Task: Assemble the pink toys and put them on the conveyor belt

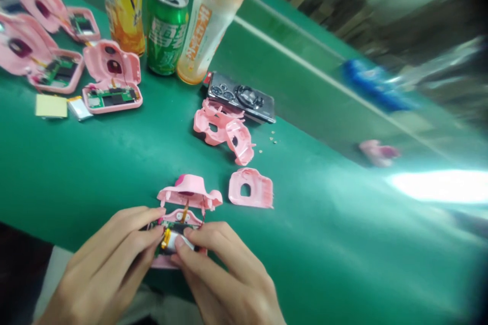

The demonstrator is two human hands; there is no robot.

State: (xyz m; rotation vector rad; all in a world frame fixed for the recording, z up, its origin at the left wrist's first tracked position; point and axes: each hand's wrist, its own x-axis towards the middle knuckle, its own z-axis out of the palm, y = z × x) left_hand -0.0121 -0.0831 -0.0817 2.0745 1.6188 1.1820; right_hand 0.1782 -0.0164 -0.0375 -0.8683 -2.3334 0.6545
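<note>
From here, the left hand and right hand both grasp an opened pink plastic camera at its edges, fingertips closing around a silvery pouch battery with yellow tape, on a green circuit board. Just beyond the hands, an orange ribbon cable runs to a glossy pink shell, with a hollow pink casing beside it. Farther off, a green can and a frosted bottle stand on the smooth green tabletop, their printing unreadable from here.
</note>
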